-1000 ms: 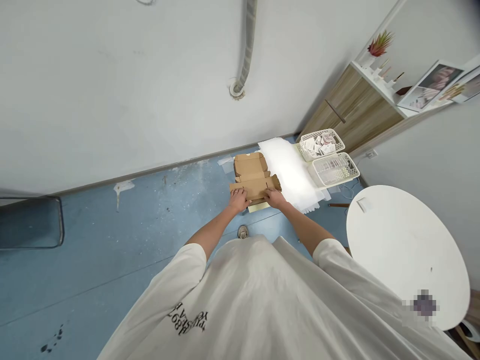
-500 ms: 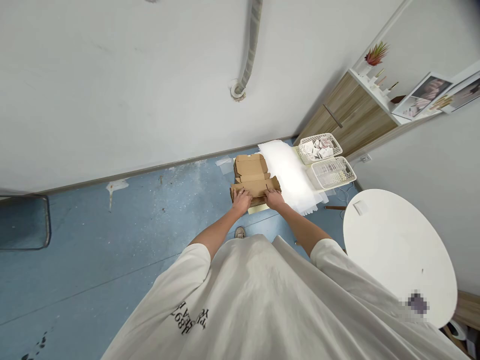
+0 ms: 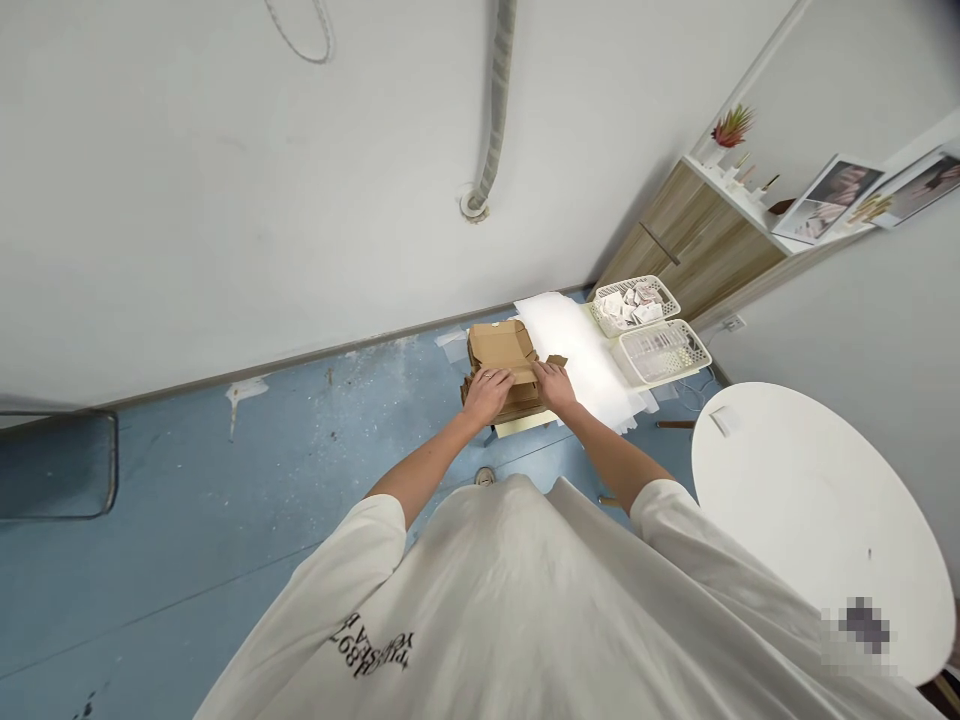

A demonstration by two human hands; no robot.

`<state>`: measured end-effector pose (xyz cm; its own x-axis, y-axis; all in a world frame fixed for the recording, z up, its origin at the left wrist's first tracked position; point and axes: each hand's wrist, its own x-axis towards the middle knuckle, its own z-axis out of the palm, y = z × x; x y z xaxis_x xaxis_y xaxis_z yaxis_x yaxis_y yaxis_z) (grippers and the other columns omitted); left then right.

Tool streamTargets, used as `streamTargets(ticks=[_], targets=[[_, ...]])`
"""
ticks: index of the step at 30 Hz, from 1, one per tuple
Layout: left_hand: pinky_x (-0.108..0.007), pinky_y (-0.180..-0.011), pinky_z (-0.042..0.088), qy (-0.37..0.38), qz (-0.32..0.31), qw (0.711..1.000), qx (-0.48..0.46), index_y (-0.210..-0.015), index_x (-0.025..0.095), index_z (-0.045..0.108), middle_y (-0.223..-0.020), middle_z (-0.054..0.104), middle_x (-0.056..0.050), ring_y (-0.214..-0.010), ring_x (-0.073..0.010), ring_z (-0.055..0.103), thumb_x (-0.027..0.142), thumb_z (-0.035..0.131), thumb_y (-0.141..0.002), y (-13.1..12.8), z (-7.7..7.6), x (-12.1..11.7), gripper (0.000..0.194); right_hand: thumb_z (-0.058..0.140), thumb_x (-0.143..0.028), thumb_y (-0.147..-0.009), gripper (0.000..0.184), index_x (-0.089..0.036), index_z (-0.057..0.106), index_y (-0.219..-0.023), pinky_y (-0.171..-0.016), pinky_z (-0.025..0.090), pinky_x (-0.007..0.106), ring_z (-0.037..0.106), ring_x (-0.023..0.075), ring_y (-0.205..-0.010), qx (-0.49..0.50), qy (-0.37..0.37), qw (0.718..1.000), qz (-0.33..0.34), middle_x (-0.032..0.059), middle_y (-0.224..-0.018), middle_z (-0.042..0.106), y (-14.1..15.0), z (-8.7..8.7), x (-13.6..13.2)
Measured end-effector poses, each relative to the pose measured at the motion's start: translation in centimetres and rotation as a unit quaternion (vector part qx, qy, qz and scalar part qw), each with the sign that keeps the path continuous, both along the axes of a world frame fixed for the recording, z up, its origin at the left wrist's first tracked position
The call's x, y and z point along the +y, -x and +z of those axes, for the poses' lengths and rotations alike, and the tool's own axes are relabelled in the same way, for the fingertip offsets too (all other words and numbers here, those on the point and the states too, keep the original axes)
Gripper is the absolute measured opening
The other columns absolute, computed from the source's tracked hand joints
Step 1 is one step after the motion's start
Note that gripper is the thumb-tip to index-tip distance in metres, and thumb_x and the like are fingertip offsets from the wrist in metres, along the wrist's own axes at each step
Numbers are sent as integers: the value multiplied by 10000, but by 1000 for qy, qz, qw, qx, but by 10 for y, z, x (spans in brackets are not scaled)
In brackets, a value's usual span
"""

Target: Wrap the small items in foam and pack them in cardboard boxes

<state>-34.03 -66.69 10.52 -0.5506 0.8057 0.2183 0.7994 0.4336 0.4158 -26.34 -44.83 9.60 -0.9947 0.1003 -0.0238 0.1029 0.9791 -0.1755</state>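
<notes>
A brown cardboard box blank (image 3: 499,346), partly folded, lies on top of a stack of similar cardboard (image 3: 523,403). At the left end of its near flap, my left hand (image 3: 487,394) has its fingers curled over the edge. My right hand (image 3: 553,386) grips the right end of that flap, close to a side tab. The near flap is bent up and inward between both hands. My thumbs and the undersides of my fingers are mostly hidden.
White sheets (image 3: 564,340) are spread right of the cardboard. Beyond them stand a white basket of small packets (image 3: 637,303) and another basket with clear contents (image 3: 664,352). A round white table (image 3: 802,500) is at the right, a wooden cabinet (image 3: 686,225) behind, and a dark-framed object (image 3: 60,465) far left.
Both hands have pushed the near flap of the box away from me and folded it inward, uncovering the stacked cardboard below. The camera view has shifted slightly.
</notes>
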Motion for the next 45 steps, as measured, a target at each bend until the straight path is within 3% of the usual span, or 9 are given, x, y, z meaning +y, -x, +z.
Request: streamTargets(ticks=[6, 11, 16, 21, 27, 36, 40, 45], targets=[[-509, -1204, 302, -43, -4, 999, 30, -1460, 300, 529, -1490, 559, -61, -1357, -246, 513, 225, 346, -1018, -8, 26, 20, 484, 357, -144, -953, 583, -101, 441, -1528, -1179, 257, 455, 385, 312, -1401, 73, -4, 997, -4, 144, -1532, 489, -3, 37, 19], [-546, -1227, 268, -85, -46, 994, 54, -1468, 288, 523, -1497, 551, -69, -1371, -261, 504, 218, 359, -1009, -18, 56, 58, 492, 322, -128, -964, 556, -133, 474, -1498, -1191, 245, 500, 356, 310, -1429, 142, -13, 989, -47, 142, -1521, 496, -27, 69, 49], [-572, -1235, 262, -124, -105, 984, 74, -1475, 287, 513, -1503, 543, -74, -1401, -271, 476, 212, 387, -994, -43, 82, 117, 503, 316, -119, -963, 574, -176, 438, -1520, -1199, 236, 551, 323, 312, -1457, 187, -28, 975, -120, 137, -1536, 476, -77, 95, 92], [-561, -1236, 266, -133, -177, 972, 76, -1464, 281, 526, -1508, 538, -69, -1417, -261, 463, 202, 391, -997, -95, 94, 180, 493, 298, -117, -973, 556, -163, 462, -1502, -1201, 243, 543, 335, 296, -1458, 212, -51, 956, -197, 140, -1513, 498, -155, 105, 133], [-569, -1230, 261, -121, -268, 954, 66, -1463, 268, 525, -1511, 533, -80, -1419, -261, 457, 221, 380, -1010, -192, 89, 256, 478, 305, -114, -966, 558, -158, 475, -1495, -1193, 257, 544, 340, 301, -1456, 207, -57, 933, -288, 146, -1507, 505, -283, 98, 179], [-527, -1210, 304, -97, -401, 910, 32, -1468, 249, 519, -1493, 545, -93, -1400, -262, 471, 258, 347, -1037, -352, 67, 350, 464, 284, -98, -954, 587, -152, 450, -1514, -1180, 277, 543, 353, 302, -1453, 173, -72, 881, -434, 140, -1508, 506, -476, 64, 216], [-503, -1206, 320, -79, -444, 893, 11, -1507, 208, 466, -1500, 531, -110, -1400, -260, 463, 269, 314, -1048, -401, 53, 384, 487, 274, -106, -953, 592, -129, 437, -1521, -1178, 284, 544, 362, 312, -1445, 157, -56, 855, -492, 152, -1505, 505, -533, 49, 222], [-483, -1214, 308, -45, -491, 870, 2, -1506, 192, 460, -1510, 513, -112, -1413, -258, 442, 292, 291, -1061, -434, 35, 423, 486, 325, -105, -913, 645, -149, 387, -1553, -1178, 270, 585, 350, 327, -1447, 137, -25, 826, -546, 159, -1521, 483, -572, 29, 235]])
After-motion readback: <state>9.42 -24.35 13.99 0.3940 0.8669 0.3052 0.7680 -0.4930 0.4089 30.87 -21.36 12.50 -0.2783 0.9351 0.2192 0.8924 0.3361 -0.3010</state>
